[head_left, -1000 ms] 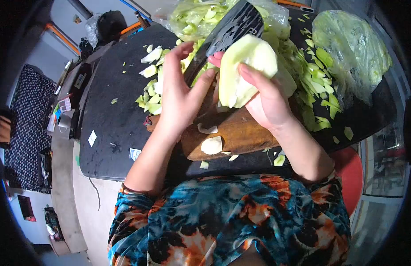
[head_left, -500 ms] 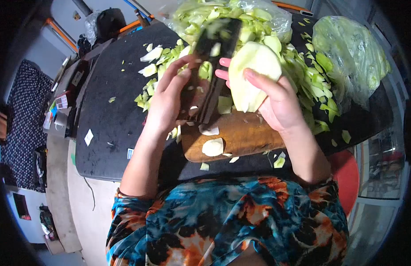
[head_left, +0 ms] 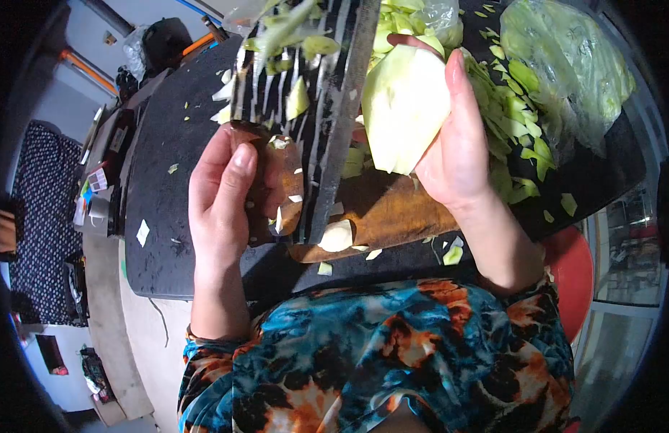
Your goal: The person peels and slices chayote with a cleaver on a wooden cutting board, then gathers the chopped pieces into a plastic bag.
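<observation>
My left hand (head_left: 223, 191) is closed around the brown handle of a broad cleaver (head_left: 327, 123). Slices and bits of pale green flesh stick to the raised blade, which leans beside the other hand. A large, peeled pale green fruit or vegetable (head_left: 405, 108) rests in my right hand (head_left: 461, 144), its thumb up along one side and fingers partly hidden behind. Below both lies a wooden cutting board (head_left: 392, 206), partly covered by the cleaver. A whitish cut piece (head_left: 337, 236) sits near the board's front edge.
Pale green slices (head_left: 504, 119) are heaped behind and right of the board. A clear plastic bag (head_left: 565, 72) with green contents stands at the back right. Small scraps dot the black table (head_left: 168, 245). A red round seat (head_left: 571, 281) is at the lower right.
The cleaver has swung left and closer to me, its blade now showing stuck slices. My right hand has turned the pale green piece and raised its thumb along the side.
</observation>
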`<state>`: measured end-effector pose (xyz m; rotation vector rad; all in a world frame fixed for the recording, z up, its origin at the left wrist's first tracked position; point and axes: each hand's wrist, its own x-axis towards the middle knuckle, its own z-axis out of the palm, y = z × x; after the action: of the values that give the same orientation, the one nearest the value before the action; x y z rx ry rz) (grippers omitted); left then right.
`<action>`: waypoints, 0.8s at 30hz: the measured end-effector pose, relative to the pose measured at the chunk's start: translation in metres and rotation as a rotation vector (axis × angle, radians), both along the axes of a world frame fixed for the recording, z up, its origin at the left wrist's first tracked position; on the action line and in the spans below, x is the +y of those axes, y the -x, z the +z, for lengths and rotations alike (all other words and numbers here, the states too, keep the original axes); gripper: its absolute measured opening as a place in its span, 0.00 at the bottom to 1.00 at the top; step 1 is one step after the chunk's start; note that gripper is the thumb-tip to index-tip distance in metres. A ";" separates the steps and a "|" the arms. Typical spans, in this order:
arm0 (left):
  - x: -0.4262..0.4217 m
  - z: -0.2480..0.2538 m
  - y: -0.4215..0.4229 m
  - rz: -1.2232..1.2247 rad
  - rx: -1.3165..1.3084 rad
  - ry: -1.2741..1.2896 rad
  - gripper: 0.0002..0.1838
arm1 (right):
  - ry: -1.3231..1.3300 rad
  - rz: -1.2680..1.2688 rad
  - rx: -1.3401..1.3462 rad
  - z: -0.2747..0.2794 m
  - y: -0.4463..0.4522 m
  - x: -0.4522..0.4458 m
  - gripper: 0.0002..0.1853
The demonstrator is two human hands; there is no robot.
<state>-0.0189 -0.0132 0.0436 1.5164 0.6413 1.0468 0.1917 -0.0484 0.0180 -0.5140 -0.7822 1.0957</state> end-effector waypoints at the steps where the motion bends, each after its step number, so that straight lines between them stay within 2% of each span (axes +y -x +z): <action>1: 0.000 -0.001 -0.002 0.010 0.024 -0.013 0.15 | 0.008 -0.022 0.011 0.000 0.002 -0.001 0.34; 4: 0.001 -0.006 -0.005 -0.010 0.056 -0.052 0.16 | 0.021 -0.025 0.037 0.001 0.004 -0.001 0.33; 7: -0.002 -0.007 -0.009 0.011 0.063 -0.065 0.16 | -0.018 -0.079 0.087 0.004 0.008 -0.001 0.24; 19: -0.008 -0.004 -0.009 0.046 0.127 -0.158 0.14 | 0.028 -0.126 -0.052 0.004 0.008 -0.009 0.25; 22: -0.014 -0.003 -0.014 0.095 0.122 -0.165 0.14 | 0.040 -0.202 -0.283 -0.003 0.005 -0.007 0.36; 24: -0.017 0.002 -0.012 0.067 0.097 -0.124 0.12 | 0.021 -0.207 -0.301 -0.003 0.005 -0.006 0.37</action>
<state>-0.0066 -0.0307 0.0453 1.6716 0.7094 1.0854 0.1870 -0.0546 0.0145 -0.7722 -0.9565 0.8452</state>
